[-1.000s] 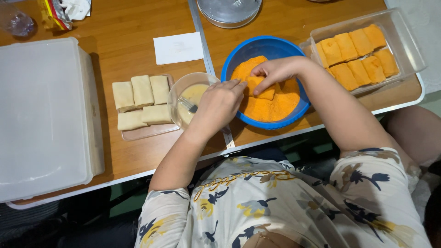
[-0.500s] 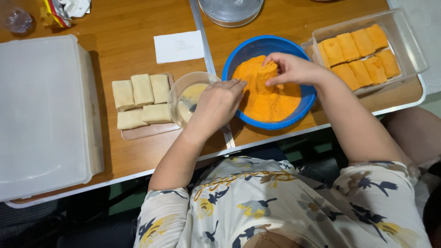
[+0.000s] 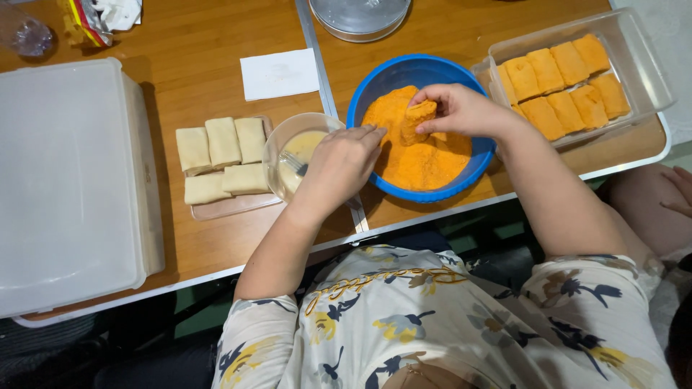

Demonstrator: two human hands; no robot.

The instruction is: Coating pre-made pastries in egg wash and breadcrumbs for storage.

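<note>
1. Nearest me, my left hand (image 3: 344, 162) rests at the rim of the blue bowl (image 3: 360, 101), fingers curled loosely and holding nothing that I can see; its fingertips lie at the bowl's nine o'clock edge, just beside the orange crumbs (image 3: 425, 162).
2. My right hand (image 3: 461, 109) is closed on one crumbed roll (image 3: 417, 121), pinched between thumb and fingers and held upright over the crumbs, near the bowl's middle; it looks fully coated.
3. At nine o'clock from the bowl, touching my left wrist's side, stands a small clear bowl of pale batter (image 3: 301, 148) with a fork in it.
4. Further toward nine o'clock, five plain rolls (image 3: 220, 158) lie on a clear tray, uncoated; these I judge are left to do.
5. At two o'clock from the bowl, a clear tub (image 3: 641, 65) holds coated rolls (image 3: 559, 83) in two rows, nine by my count; so more than half looks done.
6. Farthest: a white napkin (image 3: 280, 73) at eleven o'clock, a round metal lid (image 3: 360, 16) at twelve, and a large white lidded box (image 3: 68, 184) far off at nine.
</note>
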